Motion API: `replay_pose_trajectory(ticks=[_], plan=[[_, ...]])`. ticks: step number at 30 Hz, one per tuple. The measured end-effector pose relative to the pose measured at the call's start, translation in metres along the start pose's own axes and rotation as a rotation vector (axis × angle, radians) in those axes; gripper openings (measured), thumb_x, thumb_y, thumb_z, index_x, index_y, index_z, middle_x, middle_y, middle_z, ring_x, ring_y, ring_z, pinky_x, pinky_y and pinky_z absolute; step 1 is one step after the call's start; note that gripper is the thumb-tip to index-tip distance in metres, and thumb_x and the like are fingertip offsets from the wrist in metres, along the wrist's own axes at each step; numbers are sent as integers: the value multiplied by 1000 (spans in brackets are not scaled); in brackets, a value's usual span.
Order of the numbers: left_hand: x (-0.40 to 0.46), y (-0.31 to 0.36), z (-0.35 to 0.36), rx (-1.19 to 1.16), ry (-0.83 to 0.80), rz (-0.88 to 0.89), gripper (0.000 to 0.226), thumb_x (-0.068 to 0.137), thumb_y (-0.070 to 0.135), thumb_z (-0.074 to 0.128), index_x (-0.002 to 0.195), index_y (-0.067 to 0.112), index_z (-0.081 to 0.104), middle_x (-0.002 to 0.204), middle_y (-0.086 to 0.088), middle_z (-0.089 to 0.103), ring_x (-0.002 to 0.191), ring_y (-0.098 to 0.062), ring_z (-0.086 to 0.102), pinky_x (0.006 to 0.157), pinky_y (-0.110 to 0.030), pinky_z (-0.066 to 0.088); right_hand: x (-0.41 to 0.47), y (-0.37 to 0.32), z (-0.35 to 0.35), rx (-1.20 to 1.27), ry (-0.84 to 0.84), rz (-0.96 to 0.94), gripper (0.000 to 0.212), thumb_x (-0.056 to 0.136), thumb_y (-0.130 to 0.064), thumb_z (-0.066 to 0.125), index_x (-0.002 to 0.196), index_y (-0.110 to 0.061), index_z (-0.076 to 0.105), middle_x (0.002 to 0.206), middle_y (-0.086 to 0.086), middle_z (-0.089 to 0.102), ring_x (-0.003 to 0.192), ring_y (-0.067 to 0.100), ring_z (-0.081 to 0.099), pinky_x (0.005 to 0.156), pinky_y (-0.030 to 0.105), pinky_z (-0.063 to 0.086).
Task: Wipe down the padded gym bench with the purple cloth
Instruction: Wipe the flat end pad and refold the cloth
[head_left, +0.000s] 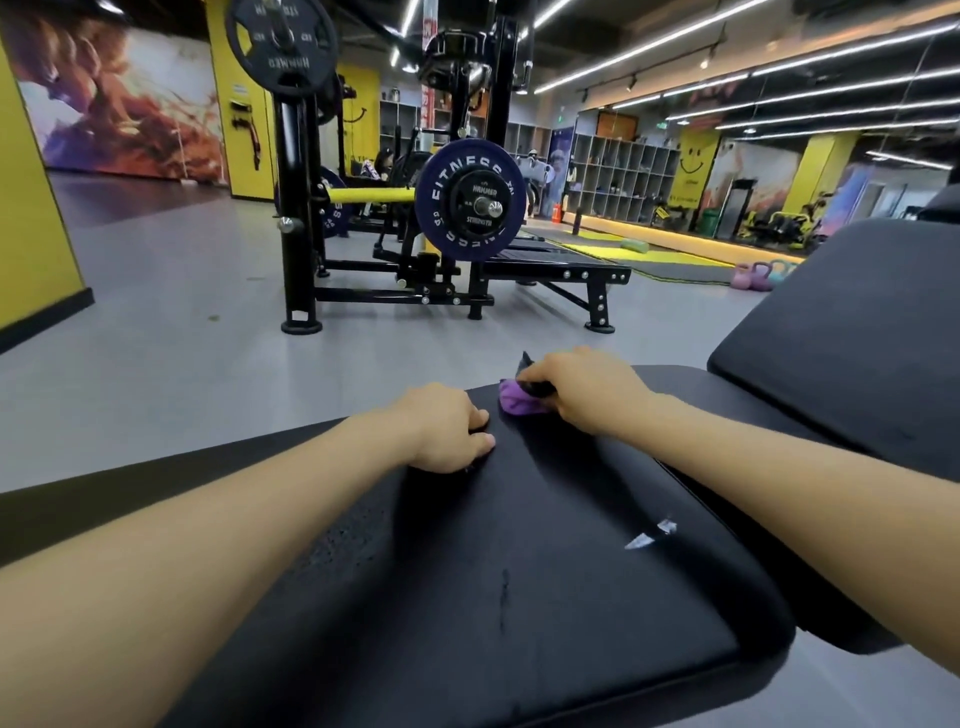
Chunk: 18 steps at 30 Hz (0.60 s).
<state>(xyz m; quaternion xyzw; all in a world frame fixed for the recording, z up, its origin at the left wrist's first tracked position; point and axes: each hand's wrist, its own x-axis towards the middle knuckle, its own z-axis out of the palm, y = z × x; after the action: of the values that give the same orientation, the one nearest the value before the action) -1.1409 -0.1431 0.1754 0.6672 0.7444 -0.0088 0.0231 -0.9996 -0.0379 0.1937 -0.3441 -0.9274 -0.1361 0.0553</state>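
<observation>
1. the worktop (545, 545), the black padded seat of the gym bench, fills the near half of the view. its near edge and right edge are rounded, and its far end narrows toward the hands. a second black pad (857, 332), tilted up, lies to the far right across a gap.
2. room for moving: grey floor (182, 338) lies open to the left and beyond the far end. a weight rack (415, 249) with a plate stands well apart, so i judge nothing hinders long strokes along the pad.
3. the left hand (447, 428) rests at the pad's far left edge, fingers curled down onto the surface and holding nothing. it looks like a brace.
4. the right hand (582, 387) grips the purple cloth (517, 402), fingers curled over it and pressing it to the pad at the far end.
5. the cloth is bunched into a small wad, so little of it touches. opening it flatter under the palm would cover more per pass, in my judgement.
6. most of the near pad seems yet unwiped. overlapping strokes drawn from far to near, running over the rounded edges, would suit.
7. pale scuffs (649, 538) near the right edge may be tears, so go lightly there.
</observation>
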Motion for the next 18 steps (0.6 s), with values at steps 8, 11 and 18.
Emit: replay_pose_trajectory(ticks=[8,11,18], plan=[[-3,1,-2,-15,-18,7,50,98,44,36,143,24,38,146,-2,42,132,-24,40,107,-32,35,10,-6,-2,65,-39,34,3,91,-20,56,90,-23,56,107,3,62,97,28,56,69,29,38],[-2,-1,1,-4,-2,11,51,98,44,35,144,23,35,148,-2,39,133,-25,40,107,-32,36,-28,-3,-4,127,-11,-79,17,89,-26,58,103,-34,63,109,-4,65,99,25,58,74,30,42],[-2,1,0,-41,-16,-7,51,98,44,35,145,25,33,151,2,35,136,-22,35,109,-30,32,26,9,9,119,-12,122,6,91,-22,56,92,-23,62,105,5,64,96,31,59,71,31,45]])
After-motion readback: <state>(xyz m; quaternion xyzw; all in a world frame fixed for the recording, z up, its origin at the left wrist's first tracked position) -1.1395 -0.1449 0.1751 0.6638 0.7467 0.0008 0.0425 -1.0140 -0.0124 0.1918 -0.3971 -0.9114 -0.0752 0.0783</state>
